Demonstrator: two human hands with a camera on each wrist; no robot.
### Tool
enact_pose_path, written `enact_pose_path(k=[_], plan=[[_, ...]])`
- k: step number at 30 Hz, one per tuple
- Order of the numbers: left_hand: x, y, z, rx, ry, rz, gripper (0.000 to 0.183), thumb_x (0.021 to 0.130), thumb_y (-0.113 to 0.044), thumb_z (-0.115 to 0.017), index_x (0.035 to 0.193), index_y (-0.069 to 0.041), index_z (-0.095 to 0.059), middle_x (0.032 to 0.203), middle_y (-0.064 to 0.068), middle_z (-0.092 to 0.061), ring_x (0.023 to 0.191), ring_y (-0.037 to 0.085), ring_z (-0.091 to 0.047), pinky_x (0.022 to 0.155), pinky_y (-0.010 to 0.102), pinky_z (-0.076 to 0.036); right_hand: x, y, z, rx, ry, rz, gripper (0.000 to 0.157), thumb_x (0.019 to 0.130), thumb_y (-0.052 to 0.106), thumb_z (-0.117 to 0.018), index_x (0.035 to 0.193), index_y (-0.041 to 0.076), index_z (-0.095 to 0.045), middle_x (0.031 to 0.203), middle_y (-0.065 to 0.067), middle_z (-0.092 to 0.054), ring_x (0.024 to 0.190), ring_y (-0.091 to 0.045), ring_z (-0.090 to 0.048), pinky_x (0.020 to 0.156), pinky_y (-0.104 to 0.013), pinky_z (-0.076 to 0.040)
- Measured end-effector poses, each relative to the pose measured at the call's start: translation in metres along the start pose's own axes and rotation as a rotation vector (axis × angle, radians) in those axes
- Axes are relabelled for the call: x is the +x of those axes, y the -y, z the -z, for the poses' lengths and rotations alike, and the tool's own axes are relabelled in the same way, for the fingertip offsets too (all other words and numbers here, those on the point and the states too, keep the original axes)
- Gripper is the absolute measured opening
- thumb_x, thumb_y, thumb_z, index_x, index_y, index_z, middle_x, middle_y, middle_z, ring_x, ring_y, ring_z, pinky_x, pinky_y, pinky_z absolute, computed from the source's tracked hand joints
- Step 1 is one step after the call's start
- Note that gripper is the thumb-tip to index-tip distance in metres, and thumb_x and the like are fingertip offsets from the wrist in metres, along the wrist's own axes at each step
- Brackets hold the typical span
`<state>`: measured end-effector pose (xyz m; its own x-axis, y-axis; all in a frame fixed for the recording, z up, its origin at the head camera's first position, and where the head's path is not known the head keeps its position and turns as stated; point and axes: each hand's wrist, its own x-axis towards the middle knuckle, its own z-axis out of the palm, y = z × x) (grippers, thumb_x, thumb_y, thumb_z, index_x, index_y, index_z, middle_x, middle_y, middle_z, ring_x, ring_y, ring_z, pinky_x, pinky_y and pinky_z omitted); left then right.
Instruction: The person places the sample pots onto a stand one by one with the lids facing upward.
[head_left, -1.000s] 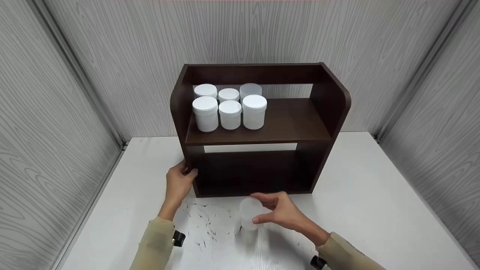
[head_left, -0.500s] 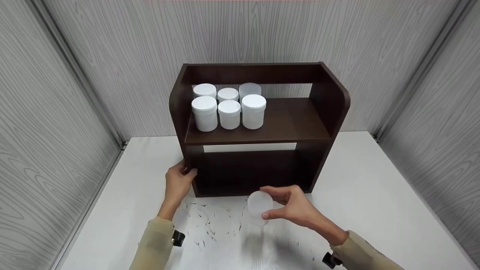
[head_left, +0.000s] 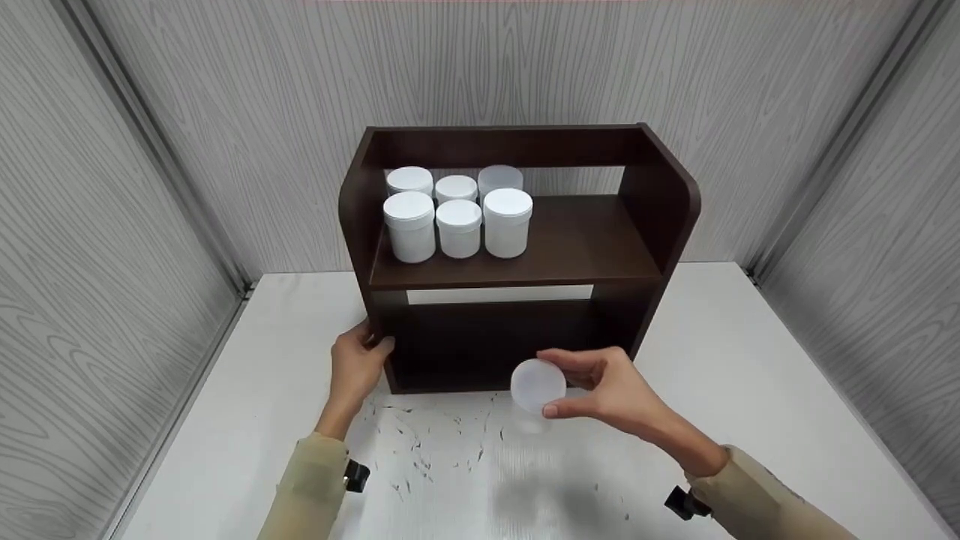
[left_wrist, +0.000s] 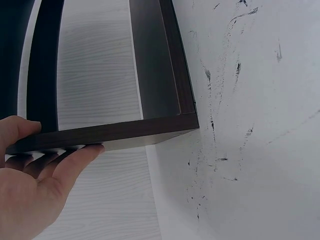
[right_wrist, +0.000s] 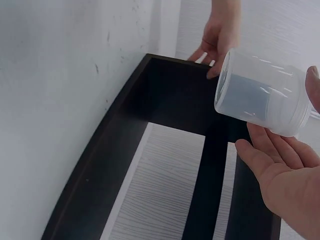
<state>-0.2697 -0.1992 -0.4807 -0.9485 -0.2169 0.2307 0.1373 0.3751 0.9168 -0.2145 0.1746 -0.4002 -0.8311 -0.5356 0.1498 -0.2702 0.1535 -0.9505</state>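
Observation:
A dark brown two-tier shelf [head_left: 592, 236] stands on the white table. My left hand [head_left: 356, 367] grips its left side panel [left_wrist: 110, 131]; the left wrist view shows the thumb on one face and the fingers on the other. Between right thumb and fingers I hold a translucent plastic jar [head_left: 538, 386], raised above the table in front of the shelf's lower right part. In the right wrist view the see-through jar [right_wrist: 260, 95] lies across my right hand [right_wrist: 287, 175]. Several white-lidded jars [head_left: 508, 229] stand in two rows on the upper tier's left half.
Dark scuff marks [head_left: 412, 450] streak the white tabletop [head_left: 247, 420] in front of the shelf. Grey wood-patterned panels [head_left: 255, 112] enclose the table at the back and both sides. One jar [head_left: 500, 178] in the back row looks greyer and more translucent than the others.
My right hand has lifted the translucent jar and carried it right and toward the shelf. The left hand stays on the side panel, and the jars on the upper tier have not moved.

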Motion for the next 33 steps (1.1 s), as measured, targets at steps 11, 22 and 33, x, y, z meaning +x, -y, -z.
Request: enact_pose_path(k=[11,22,33], plan=[[0.0,0.0,-0.001,0.004,-0.004,0.006,0.054,0.098,-0.006,-0.066,0.147,0.013,-0.051,0.142,0.03,-0.059,0.129,0.043,-0.061,0.101,0.047,-0.056,0.005,0.041,0.019,0.063,-0.005,0.01,0.071,0.077,-0.002,-0.092,0.141,-0.009,-0.061,0.141,-0.021,-0.064,0.13,-0.027,-0.062,0.1,-0.039,-0.057],[0.001,0.0,0.0,0.013,-0.002,0.007,0.055,0.098,-0.007,-0.066,0.147,0.013,-0.051,0.143,0.031,-0.059,0.13,0.044,-0.06,0.102,0.047,-0.056,0.021,0.076,0.04,0.066,-0.028,0.009,0.07,0.078,-0.007,-0.088,0.142,-0.011,-0.058,0.133,-0.02,-0.069,0.12,-0.029,-0.07,0.097,-0.038,-0.059],[0.0,-0.001,0.001,0.019,0.01,0.015,0.055,0.099,-0.007,-0.066,0.147,0.012,-0.05,0.142,0.029,-0.06,0.128,0.043,-0.062,0.102,0.046,-0.056,0.046,0.098,0.065,0.034,-0.106,-0.001,0.069,0.079,-0.008,-0.086,0.142,-0.009,-0.06,0.126,-0.016,-0.073,0.111,-0.027,-0.074,0.095,-0.034,-0.06]])
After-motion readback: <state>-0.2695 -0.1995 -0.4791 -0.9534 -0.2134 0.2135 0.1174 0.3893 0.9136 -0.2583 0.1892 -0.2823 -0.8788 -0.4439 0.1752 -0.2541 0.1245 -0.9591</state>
